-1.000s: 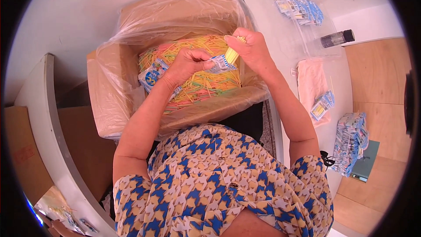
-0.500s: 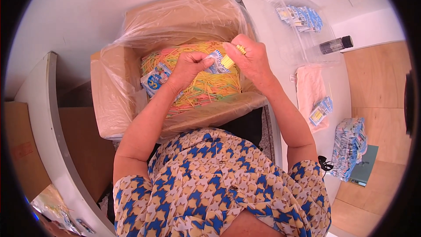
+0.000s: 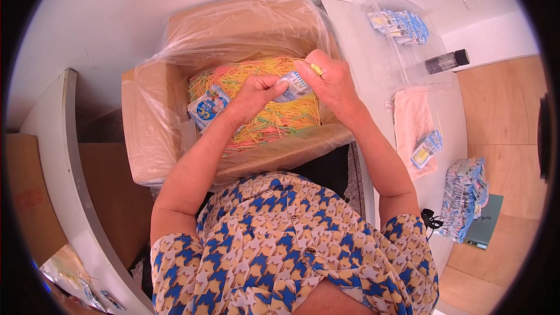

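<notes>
Over the open carton, my left hand (image 3: 255,94) pinches the edge of a small clear-and-blue plastic packet (image 3: 296,83). My right hand (image 3: 333,84) is closed round a bundle of thin yellow sticks (image 3: 316,69), whose ends stick out by the fingers. Its fingertips meet the packet's right side; whether the sticks are inside the packet is hidden. Below both hands lie many loose yellow, green, pink and orange sticks (image 3: 280,118). Left of my left wrist, blue-and-white printed packets (image 3: 210,106) rest on the sticks.
The carton (image 3: 153,122) has a clear plastic liner over its walls. On the right-hand table are a clear bin (image 3: 385,41) of packets, a dark-capped bottle (image 3: 447,62), a pink cloth (image 3: 411,118) with filled packets (image 3: 427,149), and a stack of packets (image 3: 464,198).
My right hand has come up against the packet, and the yellow sticks that showed between hand and packet are now mostly hidden. My left hand has shifted slightly right.
</notes>
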`<control>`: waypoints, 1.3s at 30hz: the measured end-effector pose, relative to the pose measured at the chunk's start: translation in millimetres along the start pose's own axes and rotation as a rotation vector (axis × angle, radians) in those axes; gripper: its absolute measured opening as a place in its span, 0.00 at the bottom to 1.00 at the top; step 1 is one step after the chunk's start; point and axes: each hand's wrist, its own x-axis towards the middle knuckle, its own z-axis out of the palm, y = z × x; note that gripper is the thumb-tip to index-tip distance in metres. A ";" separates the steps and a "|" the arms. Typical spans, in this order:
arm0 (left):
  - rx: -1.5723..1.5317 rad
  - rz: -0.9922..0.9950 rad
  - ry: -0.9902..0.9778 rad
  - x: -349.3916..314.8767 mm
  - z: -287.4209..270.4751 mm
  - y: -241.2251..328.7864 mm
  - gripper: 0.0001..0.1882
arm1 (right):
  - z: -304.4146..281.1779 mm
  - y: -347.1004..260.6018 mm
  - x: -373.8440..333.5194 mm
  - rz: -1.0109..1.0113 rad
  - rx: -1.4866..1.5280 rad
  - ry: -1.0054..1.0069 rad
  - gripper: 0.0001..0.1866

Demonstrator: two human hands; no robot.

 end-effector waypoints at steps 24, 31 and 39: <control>0.100 0.064 0.060 43.0 28.0 -16.0 0.11 | -19.0 53.9 -39.9 -0.061 0.105 0.074 0.16; 0.859 0.047 0.257 75.2 30.2 -19.1 0.04 | -269.3 169.9 -96.8 0.405 0.288 0.195 0.10; 1.519 -0.465 0.264 71.5 -7.5 -43.0 0.18 | -326.9 286.4 -253.7 0.814 -0.647 -0.068 0.13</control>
